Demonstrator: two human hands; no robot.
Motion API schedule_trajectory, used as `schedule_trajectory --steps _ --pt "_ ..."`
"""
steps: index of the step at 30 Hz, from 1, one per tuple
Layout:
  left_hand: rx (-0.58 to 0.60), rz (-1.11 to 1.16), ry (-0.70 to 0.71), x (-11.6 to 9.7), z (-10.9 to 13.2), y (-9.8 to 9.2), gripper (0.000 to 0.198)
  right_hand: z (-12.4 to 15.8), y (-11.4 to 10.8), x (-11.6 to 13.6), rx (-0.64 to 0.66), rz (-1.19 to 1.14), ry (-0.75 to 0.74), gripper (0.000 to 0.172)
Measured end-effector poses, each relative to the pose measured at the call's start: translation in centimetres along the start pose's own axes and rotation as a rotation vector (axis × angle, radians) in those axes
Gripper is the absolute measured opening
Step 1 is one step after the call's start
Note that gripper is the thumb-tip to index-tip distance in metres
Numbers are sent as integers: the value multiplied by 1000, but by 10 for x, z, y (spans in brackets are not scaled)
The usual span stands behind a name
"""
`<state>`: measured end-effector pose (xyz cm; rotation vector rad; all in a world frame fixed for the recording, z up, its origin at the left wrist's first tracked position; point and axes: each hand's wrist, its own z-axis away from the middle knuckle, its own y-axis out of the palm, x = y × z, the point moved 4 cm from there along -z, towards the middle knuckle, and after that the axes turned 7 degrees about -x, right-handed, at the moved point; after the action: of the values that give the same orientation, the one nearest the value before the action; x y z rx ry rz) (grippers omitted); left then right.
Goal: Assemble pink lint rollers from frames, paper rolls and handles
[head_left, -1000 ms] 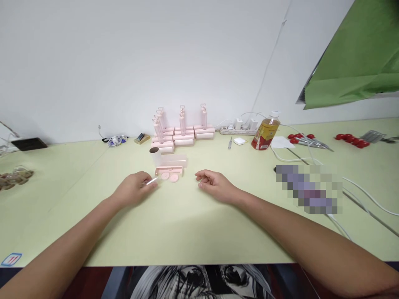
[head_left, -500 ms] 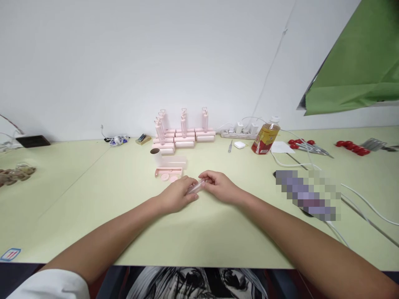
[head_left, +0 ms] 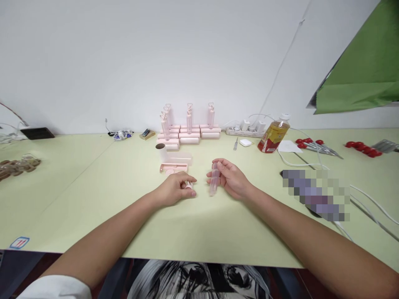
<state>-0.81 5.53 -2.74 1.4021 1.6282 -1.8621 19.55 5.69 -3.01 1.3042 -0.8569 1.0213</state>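
Note:
My right hand (head_left: 232,179) is closed on a clear plastic tube (head_left: 214,181), held nearly upright with its lower end close to the table. To its left, my left hand (head_left: 173,189) pinches a small whitish-pink piece (head_left: 188,185), mostly hidden by the fingers; it looks like a cap, though its exact kind is unclear. Just beyond the left hand lies a pink tray-like part (head_left: 173,167) with a round pink disc (head_left: 170,172) beside it. Behind these are a translucent plastic piece (head_left: 181,158) and a white roll (head_left: 161,153) with a brown inside.
Along the wall stand several pink assembled pieces (head_left: 189,135) with clear upright tubes. A power strip (head_left: 245,132), a drink bottle (head_left: 273,135) and red-handled tools (head_left: 319,146) are to the right. White cables and a pixelated object (head_left: 313,195) lie near my right forearm.
My hands, together on the clear tube before, have moved apart. The right hand has turned the tube upright, and a small piece now shows in my left fingers. The view has shifted slightly.

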Motion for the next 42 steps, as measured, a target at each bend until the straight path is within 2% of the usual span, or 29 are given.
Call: schedule_trajectory --steps 2,5,9,12,16,19,24,30,36,42 --pt "-30 -22 74 -5 -1 -2 28 6 6 0 85 43 8 36" --pt "-34 -19 161 -11 0 -2 31 15 16 -4 240 144 11 40" --pt "68 65 143 -10 4 2 40 21 20 -10 343 283 -26 25" --pt "109 38 148 -12 9 5 40 24 20 -9 395 536 -142 15" --pt "129 -90 193 -18 13 8 35 29 22 -1 462 945 -361 22" --pt "99 -131 201 -19 12 6 31 31 26 3 527 1109 -464 30" --pt "72 -217 200 -16 8 4 26 32 25 5 499 1209 -463 39" --pt "85 -192 218 -15 9 6 30 35 27 6 461 1296 -440 28" --pt "-6 -273 296 -14 7 6 31 31 27 2 466 1338 -506 26" --pt "77 -277 184 -12 7 9 29 27 24 -2 474 1412 -527 32"
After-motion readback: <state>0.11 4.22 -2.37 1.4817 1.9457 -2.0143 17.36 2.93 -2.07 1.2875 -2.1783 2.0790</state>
